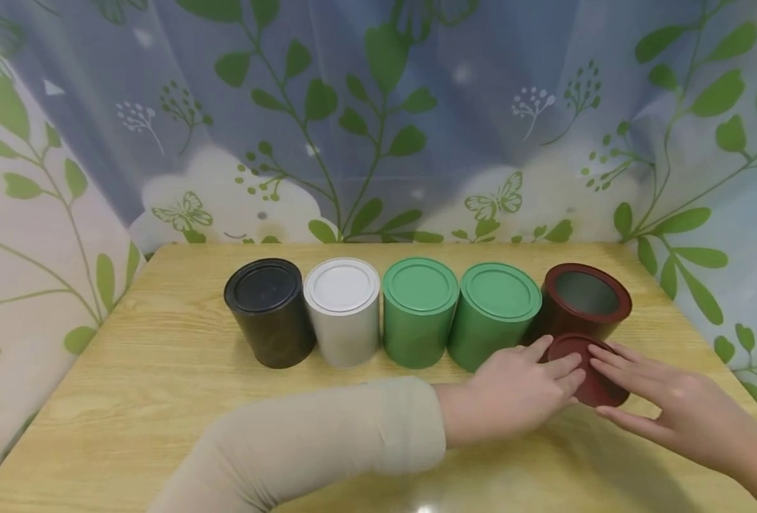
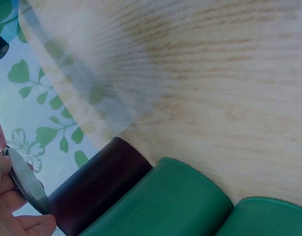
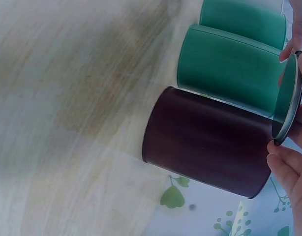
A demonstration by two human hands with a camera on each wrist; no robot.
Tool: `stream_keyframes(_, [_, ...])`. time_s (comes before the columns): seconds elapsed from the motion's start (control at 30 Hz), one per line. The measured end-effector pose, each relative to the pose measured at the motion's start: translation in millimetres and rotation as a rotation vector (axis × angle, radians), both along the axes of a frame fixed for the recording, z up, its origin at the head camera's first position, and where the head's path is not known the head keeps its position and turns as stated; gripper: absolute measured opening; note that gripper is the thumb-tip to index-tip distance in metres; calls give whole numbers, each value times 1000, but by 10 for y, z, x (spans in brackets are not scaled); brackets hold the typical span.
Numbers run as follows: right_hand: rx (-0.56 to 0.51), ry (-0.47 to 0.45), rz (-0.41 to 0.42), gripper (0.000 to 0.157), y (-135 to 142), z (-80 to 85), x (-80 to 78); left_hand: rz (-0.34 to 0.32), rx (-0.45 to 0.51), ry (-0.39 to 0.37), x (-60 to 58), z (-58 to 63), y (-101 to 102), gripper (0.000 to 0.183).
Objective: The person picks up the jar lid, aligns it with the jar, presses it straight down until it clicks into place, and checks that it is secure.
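A dark red round lid (image 1: 601, 387) is held up between both hands, tilted, in front of a dark red can (image 1: 570, 324). The left hand (image 1: 519, 392) reaches across from the left and grips the lid's near-left side. From the right, the right hand (image 1: 682, 410) holds the opposite edge, its thumb low and fingers over the top. The can stands upright with its top uncovered, a grey inside showing within the rim. In the right wrist view the lid's metal-edged underside (image 3: 287, 101) is close to the can's upper end (image 3: 254, 157).
To the left, in a row with the red can, stand two green cans (image 1: 419, 324) with lids on, a white can (image 1: 345, 335) and a black can (image 1: 274, 331). All rest on a wood-grain table (image 1: 160, 356). A leaf-patterned curtain (image 1: 378, 142) hangs behind it.
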State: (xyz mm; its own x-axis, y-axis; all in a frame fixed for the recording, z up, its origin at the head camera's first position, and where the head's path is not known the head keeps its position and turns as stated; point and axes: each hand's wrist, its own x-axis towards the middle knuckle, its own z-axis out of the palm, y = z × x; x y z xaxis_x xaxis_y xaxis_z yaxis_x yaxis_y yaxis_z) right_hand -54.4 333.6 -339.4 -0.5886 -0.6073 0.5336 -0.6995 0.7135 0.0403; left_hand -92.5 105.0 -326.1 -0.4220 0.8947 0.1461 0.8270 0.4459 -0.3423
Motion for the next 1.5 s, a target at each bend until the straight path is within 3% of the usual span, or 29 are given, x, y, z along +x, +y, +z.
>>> stream_keyframes(0.27, [-5, 45, -19, 63, 21, 55, 19, -13, 29, 4, 3, 57, 21, 43])
stream_keyframes(0.5, [-87, 132, 36, 62, -10, 137, -10, -65, 94, 66, -22, 98, 28, 41])
stream_keyframes(0.73, [-27, 74, -13, 64, 74, 160, -65, -40, 75, 63, -78, 161, 72, 42])
stream_keyframes(1.2, [-82, 18, 40, 58, 121, 182, -216, -7, 51, 27, -214, 229, 167, 39])
stream_keyframes(1.5, [-51, -37, 7, 50, 120, 187, -251, 12, 15, -52, -273, 257, 204, 34])
